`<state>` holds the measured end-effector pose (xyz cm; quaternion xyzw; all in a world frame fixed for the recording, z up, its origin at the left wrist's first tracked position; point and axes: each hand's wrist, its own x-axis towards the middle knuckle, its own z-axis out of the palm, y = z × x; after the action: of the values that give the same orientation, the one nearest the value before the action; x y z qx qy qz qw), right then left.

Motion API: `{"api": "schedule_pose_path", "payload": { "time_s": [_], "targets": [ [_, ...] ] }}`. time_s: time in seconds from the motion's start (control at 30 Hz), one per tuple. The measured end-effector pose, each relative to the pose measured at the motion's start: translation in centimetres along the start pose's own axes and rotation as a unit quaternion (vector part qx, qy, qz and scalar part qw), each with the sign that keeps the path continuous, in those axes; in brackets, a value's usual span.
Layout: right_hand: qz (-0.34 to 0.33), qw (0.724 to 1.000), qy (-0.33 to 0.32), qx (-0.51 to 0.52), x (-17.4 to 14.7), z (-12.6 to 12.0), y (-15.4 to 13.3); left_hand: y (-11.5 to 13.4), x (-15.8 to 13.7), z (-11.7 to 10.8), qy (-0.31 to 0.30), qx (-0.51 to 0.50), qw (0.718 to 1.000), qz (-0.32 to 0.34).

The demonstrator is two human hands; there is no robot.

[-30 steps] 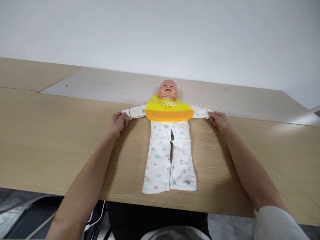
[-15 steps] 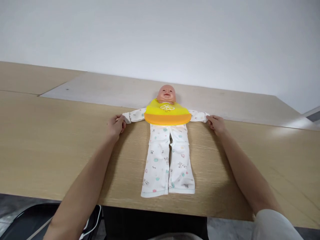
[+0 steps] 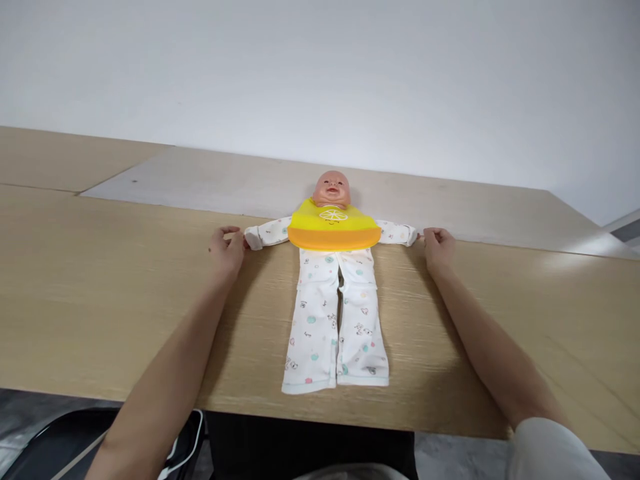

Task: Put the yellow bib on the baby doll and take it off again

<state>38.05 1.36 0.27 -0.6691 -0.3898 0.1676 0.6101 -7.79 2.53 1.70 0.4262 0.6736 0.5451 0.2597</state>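
Note:
A baby doll (image 3: 333, 187) lies on its back on the wooden table, arms spread to both sides. It wears a white printed outfit (image 3: 313, 320) with long sleeves and trouser legs. A yellow bib with an orange pocket (image 3: 334, 230) covers its chest. Just outside the cuff on the left, my left hand (image 3: 227, 250) is closed, fingertips at the doll's small hand, which pokes out. At the opposite cuff, the curled fingers of my right hand (image 3: 439, 248) pinch at the tip of the doll's other hand. Both grips are partly hidden by my fingers.
The wooden table (image 3: 125, 300) runs across the view, with a paler panel (image 3: 210, 177) along its back against a white wall (image 3: 320, 73). Below the front edge at the left are a black chair (image 3: 65, 440) and a white cable (image 3: 193, 450).
Both my hands have shifted slightly outward from the sleeve cuffs, the right one more clearly. The doll's hand tips now show beyond the cuffs. The doll, bib and outfit stay nearly still.

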Motion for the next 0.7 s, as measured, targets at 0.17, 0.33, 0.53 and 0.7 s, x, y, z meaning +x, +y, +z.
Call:
{"api": "schedule_pose_path", "payload": {
  "time_s": [0.17,0.33,0.53,0.7],
  "targets": [
    [-0.199,0.973,-0.102,-0.051,-4.5,0.8,-3.3,0.8,-2.4,0.4,-0.041,0.020,0.991,0.123],
    [-0.363,0.853,-0.349,-0.139,-9.6,1.7,-7.5,2.0,-6.3,1.9,-0.129,0.141,0.914,0.357],
    [-0.443,0.728,-0.452,-0.263,-10.6,1.4,-9.3,3.6,-9.6,2.2,-0.216,0.215,0.764,0.569],
    [-0.416,0.697,-0.480,-0.334,-10.6,0.9,-9.9,3.7,-10.3,2.4,-0.193,0.208,0.703,0.653]
  ]
}}
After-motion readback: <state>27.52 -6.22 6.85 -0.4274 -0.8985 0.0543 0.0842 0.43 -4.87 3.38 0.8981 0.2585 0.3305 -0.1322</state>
